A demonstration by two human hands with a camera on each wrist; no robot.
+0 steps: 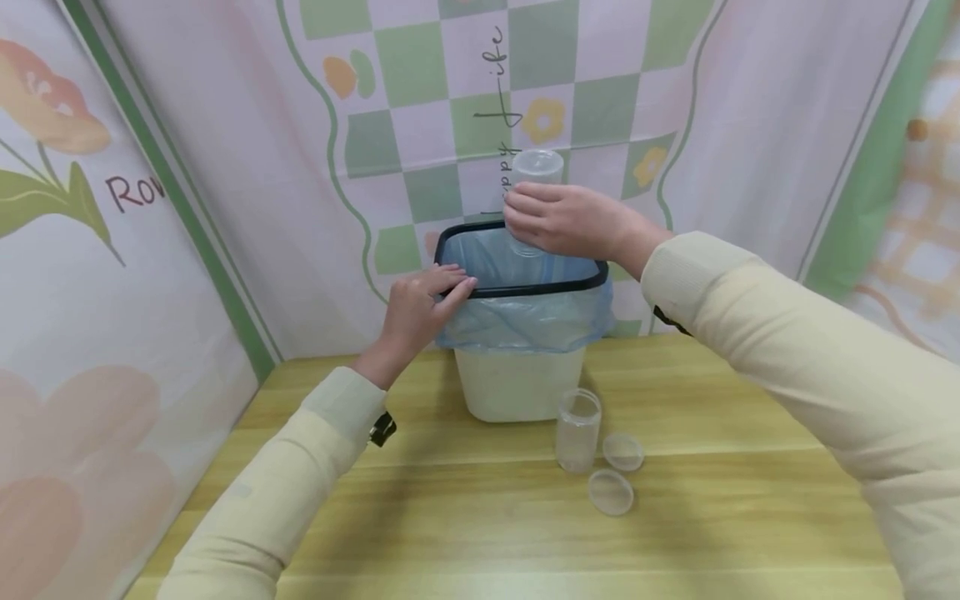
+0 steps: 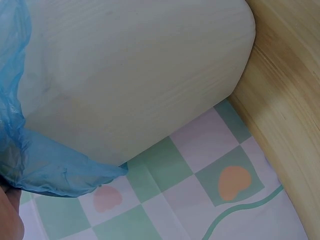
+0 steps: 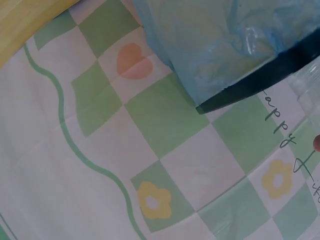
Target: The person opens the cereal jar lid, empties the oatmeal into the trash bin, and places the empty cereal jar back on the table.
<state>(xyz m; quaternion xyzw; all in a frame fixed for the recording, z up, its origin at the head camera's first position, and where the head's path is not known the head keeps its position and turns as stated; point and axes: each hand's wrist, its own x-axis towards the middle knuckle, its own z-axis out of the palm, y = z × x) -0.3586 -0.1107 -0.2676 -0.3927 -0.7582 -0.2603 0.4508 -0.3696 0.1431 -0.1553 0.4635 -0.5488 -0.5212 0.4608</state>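
Observation:
My right hand (image 1: 566, 221) grips a clear plastic jar (image 1: 538, 164) above the bin's opening; its base looks turned up and its lower end hangs just over the liner. A pale trash bin (image 1: 517, 383) stands on the table, with a blue plastic bag (image 1: 525, 321) lining it and folded over the outside. A black rim ring (image 1: 540, 291) runs round the top. At the left corner of that ring my left hand (image 1: 420, 308) holds the edge, thumb on the near side and fingers over the top. In the right wrist view, only part of the jar (image 3: 307, 85) shows.
A second clear jar (image 1: 577, 433) stands without a lid in front of the bin. Two clear round lids (image 1: 622, 451) lie beside it on the wooden table (image 1: 450, 517). Behind hangs a printed curtain (image 1: 420, 125) close to the bin, with more cloth at both sides.

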